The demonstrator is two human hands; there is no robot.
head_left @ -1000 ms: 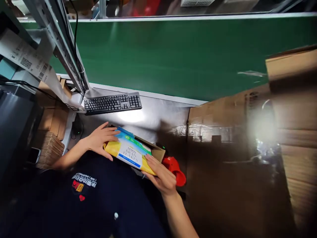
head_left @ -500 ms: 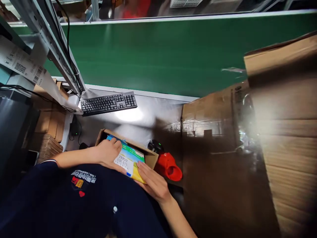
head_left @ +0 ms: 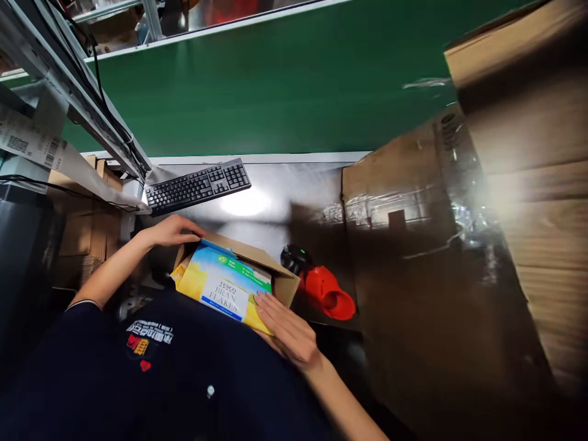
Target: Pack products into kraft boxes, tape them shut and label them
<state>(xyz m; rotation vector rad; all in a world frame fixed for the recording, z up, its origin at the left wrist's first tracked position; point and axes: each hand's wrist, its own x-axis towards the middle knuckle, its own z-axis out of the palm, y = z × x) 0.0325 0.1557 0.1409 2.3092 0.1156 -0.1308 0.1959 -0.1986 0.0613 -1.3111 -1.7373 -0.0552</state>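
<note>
A yellow, blue and white pack of Tesco Bran Flakes (head_left: 225,294) lies label up in an open cardboard box (head_left: 285,285), tilted against my body. At the box's far left corner, my left hand (head_left: 172,231) grips the rim with fingers and thumb. My right hand (head_left: 289,331) lies along the right end of the pack, fingers extended over its top and thumb lower down by the near side. The lower part of the box is hidden by the pack and my shirt.
A black keyboard (head_left: 197,187) rests on the metal table (head_left: 271,184). Right of the box is a red and black handheld scanner (head_left: 326,291). Large cardboard sheets (head_left: 413,275) stand on the right, a green panel (head_left: 275,86) at the back. A label strip (head_left: 50,147) hangs at left.
My left hand has moved off the pack's top, up and left to the box's corner, uncovering the pack's left part. My right hand stays on the right end. The view has turned slightly.
</note>
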